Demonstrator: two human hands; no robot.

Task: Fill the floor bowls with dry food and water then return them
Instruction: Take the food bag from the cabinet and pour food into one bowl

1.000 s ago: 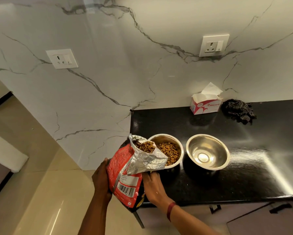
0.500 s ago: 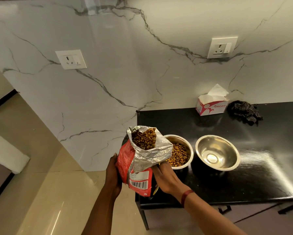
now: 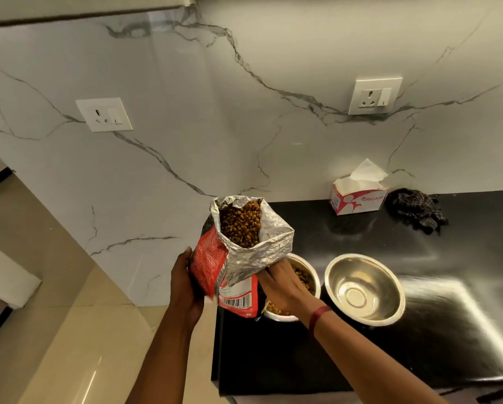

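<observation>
Item one: bag of dry food (image 3: 235, 258), red print outside and foil inside, held upright with its mouth open upward and brown kibble showing within; it sits at the left end of the table (image 3: 448, 339), in front of the nearer bowl. Left hand (image 3: 183, 284): palm on the bag's left side, thumb up along it, its fingers wrapped behind and out of sight. Right hand (image 3: 279, 282): grips the bag's right side, its fingers tucked under the folded foil lip. Item two: steel bowl with kibble (image 3: 317, 282), partly hidden by that hand. Item three: empty steel bowl (image 3: 364, 287), just beside it on the right. Further back: tissue box (image 3: 358, 196) and a dark checked cloth (image 3: 416, 212). We judge the food step all but finished, with nothing pouring. Next we would set the bag down somewhere stable, mouth up, then take the empty bowl for water; both bowls have yet to go back to the floor.
</observation>
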